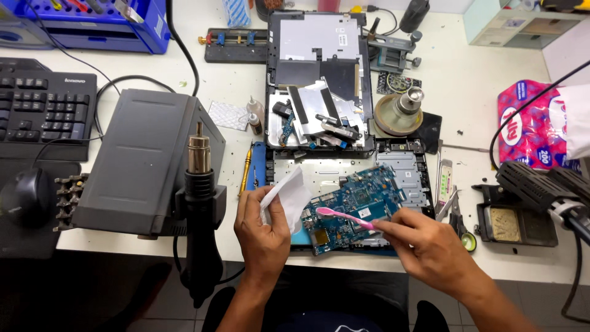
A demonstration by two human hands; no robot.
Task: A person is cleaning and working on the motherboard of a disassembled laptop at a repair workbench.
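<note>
Two bare hands (264,237), forearms uncovered, no sleeves, gloves or rings visible; dark clothing on lap

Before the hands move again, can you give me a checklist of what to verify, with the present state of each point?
1. Pink toothbrush gripped in the right hand: ok.
2. Brush head lies on the blue circuit board: ok.
3. White tissue held in the left hand, beside the board: ok.
4. Board rests flat on the opened laptop case: ok.
5. Hot air nozzle parked in its holder, away from both hands: ok.
6. Whether the hot air station is switched off: cannot tell.
</note>
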